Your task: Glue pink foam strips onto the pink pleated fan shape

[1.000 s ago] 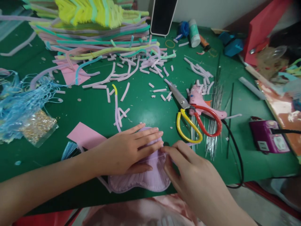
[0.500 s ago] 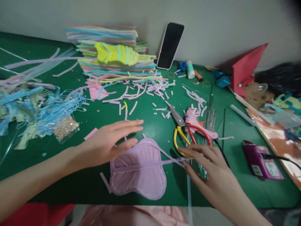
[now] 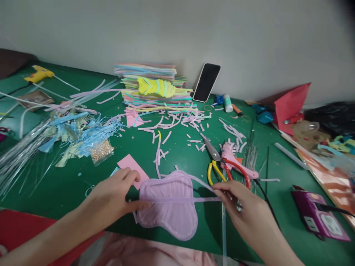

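Note:
A lilac wing-like shape made of pipe cleaners (image 3: 172, 210) lies on the green table in front of me, with a band across its middle. A twisted stem (image 3: 205, 200) sticks out to its right. My left hand (image 3: 119, 195) is at its left edge, the thumb touching it and the bent fingers spread apart from the thumb. My right hand (image 3: 241, 207) pinches the loose lilac pipe cleaner (image 3: 202, 181) that runs from the shape's upper edge. Just beyond that hand lie red-handled scissors (image 3: 235, 164) and yellow-handled pliers (image 3: 212, 171). A pink card (image 3: 133, 170) lies beyond my left hand.
Pipe cleaner bundles (image 3: 155, 72) and a phone (image 3: 207, 82) are by the wall. Cut lilac bits (image 3: 191, 118) lie scattered. A pink glue gun (image 3: 241, 166) and a purple power box (image 3: 318, 214) are right; blue tassels (image 3: 83, 129) and a yellow glue gun (image 3: 40, 74) are left.
My left hand has come down from above the shape to its left edge, its fingers now bent. My right hand has closed on the loose pipe cleaner. The view has shifted.

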Action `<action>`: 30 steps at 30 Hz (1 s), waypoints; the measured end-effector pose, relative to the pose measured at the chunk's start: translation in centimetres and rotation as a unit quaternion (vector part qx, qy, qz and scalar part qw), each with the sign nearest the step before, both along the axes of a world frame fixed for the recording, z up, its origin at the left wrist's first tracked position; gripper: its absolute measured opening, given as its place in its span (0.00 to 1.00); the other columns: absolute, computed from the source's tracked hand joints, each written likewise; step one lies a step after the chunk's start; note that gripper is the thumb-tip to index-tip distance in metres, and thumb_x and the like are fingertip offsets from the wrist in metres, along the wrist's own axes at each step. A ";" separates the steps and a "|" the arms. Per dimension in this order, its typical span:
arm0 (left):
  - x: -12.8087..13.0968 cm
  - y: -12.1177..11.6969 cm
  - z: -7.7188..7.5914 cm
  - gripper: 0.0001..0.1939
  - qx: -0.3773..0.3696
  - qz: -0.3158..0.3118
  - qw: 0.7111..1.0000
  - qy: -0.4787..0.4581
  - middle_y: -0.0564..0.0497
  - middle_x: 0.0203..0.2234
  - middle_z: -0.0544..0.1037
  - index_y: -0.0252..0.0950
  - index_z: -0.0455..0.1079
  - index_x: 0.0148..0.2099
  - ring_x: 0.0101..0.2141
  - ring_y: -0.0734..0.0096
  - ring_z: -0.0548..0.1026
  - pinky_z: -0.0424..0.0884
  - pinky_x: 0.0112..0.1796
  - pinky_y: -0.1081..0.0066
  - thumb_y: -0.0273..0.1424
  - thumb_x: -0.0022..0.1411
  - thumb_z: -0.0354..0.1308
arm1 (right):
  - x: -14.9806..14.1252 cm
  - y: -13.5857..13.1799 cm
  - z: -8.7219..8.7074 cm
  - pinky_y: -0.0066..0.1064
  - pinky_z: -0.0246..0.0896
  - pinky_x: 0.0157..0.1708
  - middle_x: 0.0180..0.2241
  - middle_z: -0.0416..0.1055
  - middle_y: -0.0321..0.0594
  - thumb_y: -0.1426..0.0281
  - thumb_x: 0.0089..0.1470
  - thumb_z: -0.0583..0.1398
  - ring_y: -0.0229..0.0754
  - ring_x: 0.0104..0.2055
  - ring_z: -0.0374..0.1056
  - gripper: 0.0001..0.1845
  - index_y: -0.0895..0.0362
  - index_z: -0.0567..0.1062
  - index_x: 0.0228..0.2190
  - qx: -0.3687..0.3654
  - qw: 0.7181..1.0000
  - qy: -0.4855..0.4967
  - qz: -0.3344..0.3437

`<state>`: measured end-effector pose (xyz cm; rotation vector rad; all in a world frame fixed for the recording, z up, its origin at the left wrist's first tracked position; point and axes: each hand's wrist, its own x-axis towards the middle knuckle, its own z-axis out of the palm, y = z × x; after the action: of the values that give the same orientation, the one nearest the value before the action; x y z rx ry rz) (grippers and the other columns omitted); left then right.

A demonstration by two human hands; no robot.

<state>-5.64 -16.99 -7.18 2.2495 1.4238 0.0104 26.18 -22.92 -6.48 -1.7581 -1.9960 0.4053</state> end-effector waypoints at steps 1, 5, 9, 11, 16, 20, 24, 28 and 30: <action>0.2 -0.4 -0.2 0.20 0.017 0.003 1.000 0.014 0.47 0.37 0.74 0.37 0.67 0.41 0.35 0.59 0.73 0.66 0.31 0.66 0.47 0.55 0.60 | 0.5 -0.1 0.4 0.28 0.67 0.28 0.31 0.76 0.39 0.66 0.60 0.54 0.38 0.29 0.71 0.10 0.54 0.75 0.34 0.001 0.999 0.004 -0.038; 1.4 -1.1 -0.5 0.18 0.080 -0.014 0.996 0.037 0.47 0.32 0.72 0.36 0.66 0.38 0.33 0.57 0.72 0.66 0.31 0.64 0.43 0.52 0.64 | 1.8 0.3 0.9 0.28 0.64 0.24 0.30 0.77 0.41 0.57 0.57 0.55 0.40 0.26 0.72 0.16 0.55 0.75 0.35 0.029 0.980 -0.022 -0.195; 2.2 -0.7 -0.9 0.18 0.071 -0.019 0.997 0.011 0.46 0.33 0.73 0.36 0.65 0.38 0.34 0.57 0.73 0.67 0.34 0.63 0.43 0.53 0.63 | 1.3 1.5 -0.2 0.33 0.64 0.26 0.27 0.76 0.43 0.55 0.57 0.54 0.43 0.24 0.71 0.20 0.57 0.75 0.35 0.045 0.968 -0.046 -0.242; 2.4 -0.2 -0.7 0.18 0.018 0.003 0.999 -0.038 0.48 0.32 0.73 0.37 0.63 0.37 0.33 0.59 0.73 0.66 0.32 0.65 0.44 0.52 0.63 | 0.5 2.1 -1.0 0.35 0.66 0.30 0.30 0.76 0.45 0.55 0.57 0.55 0.45 0.29 0.72 0.20 0.58 0.74 0.37 0.041 0.976 -0.045 -0.207; 2.7 1.9 1.2 0.17 -0.244 0.116 0.927 -0.259 0.55 0.29 0.74 0.40 0.58 0.40 0.30 0.66 0.74 0.67 0.29 0.71 0.39 0.55 0.61 | -0.7 2.9 -1.6 0.47 0.60 0.51 0.46 0.72 0.49 0.57 0.58 0.55 0.50 0.50 0.66 0.19 0.57 0.74 0.43 0.042 0.995 -0.030 -0.084; 2.3 4.6 2.3 0.15 -0.315 0.204 0.824 -0.424 0.55 0.29 0.76 0.40 0.63 0.44 0.27 0.73 0.73 0.66 0.26 0.77 0.38 0.57 0.61 | 0.9 3.3 0.4 0.40 0.65 0.43 0.42 0.76 0.45 0.54 0.58 0.52 0.48 0.44 0.71 0.21 0.54 0.76 0.39 -0.019 0.990 0.038 -0.135; 2.3 7.4 1.9 0.13 -0.281 0.282 0.788 -0.470 0.55 0.28 0.74 0.38 0.70 0.37 0.26 0.75 0.72 0.66 0.26 0.78 0.41 0.55 0.63 | 4.0 3.3 1.9 0.35 0.64 0.29 0.36 0.77 0.43 0.49 0.55 0.51 0.46 0.32 0.73 0.25 0.53 0.76 0.39 -0.045 0.960 0.002 -0.275; 3.9 8.8 1.0 0.15 -0.302 0.224 0.824 -0.424 0.54 0.26 0.73 0.35 0.72 0.33 0.27 0.73 0.71 0.65 0.28 0.76 0.42 0.53 0.64 | 6.7 2.9 0.7 0.40 0.64 0.32 0.36 0.75 0.49 0.52 0.53 0.53 0.49 0.31 0.71 0.25 0.58 0.76 0.39 -0.026 0.957 -0.126 -0.258; 5.0 8.9 0.6 0.15 -0.292 0.176 0.851 -0.399 0.53 0.27 0.73 0.35 0.73 0.32 0.29 0.71 0.71 0.66 0.31 0.74 0.43 0.55 0.62 | 7.8 2.9 -0.3 0.45 0.64 0.37 0.37 0.74 0.52 0.57 0.53 0.53 0.53 0.35 0.70 0.23 0.60 0.75 0.41 0.000 0.956 -0.195 -0.220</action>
<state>-0.64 -8.09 -6.53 1.2195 1.1213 0.5012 33.99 -20.02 -6.79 -2.3484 -1.7518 -0.0962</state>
